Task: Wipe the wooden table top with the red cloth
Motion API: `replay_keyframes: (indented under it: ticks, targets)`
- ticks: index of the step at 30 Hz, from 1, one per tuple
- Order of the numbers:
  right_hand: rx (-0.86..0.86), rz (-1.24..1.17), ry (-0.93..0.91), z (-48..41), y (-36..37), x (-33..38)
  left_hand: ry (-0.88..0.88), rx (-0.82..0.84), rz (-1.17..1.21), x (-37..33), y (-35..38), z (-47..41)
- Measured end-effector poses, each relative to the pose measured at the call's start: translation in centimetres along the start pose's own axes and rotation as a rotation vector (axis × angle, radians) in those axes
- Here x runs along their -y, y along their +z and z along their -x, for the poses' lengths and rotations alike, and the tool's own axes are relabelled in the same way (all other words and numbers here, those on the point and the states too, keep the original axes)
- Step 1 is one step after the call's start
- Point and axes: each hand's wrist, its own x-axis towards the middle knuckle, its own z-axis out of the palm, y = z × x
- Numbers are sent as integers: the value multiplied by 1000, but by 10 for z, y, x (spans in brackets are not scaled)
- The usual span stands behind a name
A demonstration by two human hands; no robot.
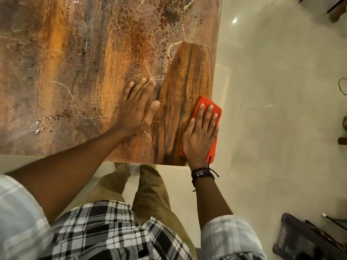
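The wooden table top point(78, 76) fills the upper left; most of it is dusty and spotted, with water drops at the left. A darker, clean strip runs up from its near right corner. The folded red cloth point(205, 105) lies flat on that corner, at the table's right edge. My right hand point(200, 136) presses on the cloth with straight fingers. To the left of the strip, my left hand point(136, 109) rests flat on the bare wood, fingers straight and together.
Pale tiled floor point(281, 119) surrounds the table on the right and near side. A dark object point(304, 239) lies on the floor at the bottom right. Chair legs point(330, 4) show at the top right. My legs stand against the table's near edge.
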Motion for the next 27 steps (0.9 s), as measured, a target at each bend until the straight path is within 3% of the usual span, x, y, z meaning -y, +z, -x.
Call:
replay_keyframes:
  ticks: [11, 18, 27]
  targets:
    - [39, 53, -293, 99, 40, 62, -32, -94, 180, -3, -3, 0]
    - [3, 106, -292, 34, 27, 63, -47, -124, 221, -6, -7, -2]
    - [37, 97, -263, -133, 3, 111, -126, -90, 231, -8, -3, 0]
